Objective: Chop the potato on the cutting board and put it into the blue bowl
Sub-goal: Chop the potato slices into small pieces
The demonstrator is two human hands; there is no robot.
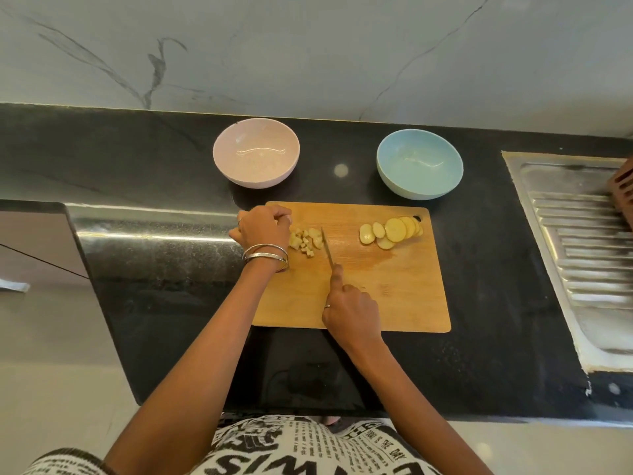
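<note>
A wooden cutting board (394, 286) lies on the black counter. Small potato cubes (306, 240) sit at its far left, and round potato slices (390, 232) lie fanned at its far right. My left hand (263, 228), with bangles on the wrist, rests curled at the board's left edge, touching the cubes. My right hand (352, 308) grips a knife (327, 246) with the forefinger along its spine. The blade stands just right of the cubes. The blue bowl (419, 164) stands empty behind the board's right end.
A pink bowl (256, 153) stands empty behind the board's left end. A steel sink drainboard (575, 234) fills the right side. The counter (164, 269) ends on the left, with pale floor below. A marble wall rises behind the bowls.
</note>
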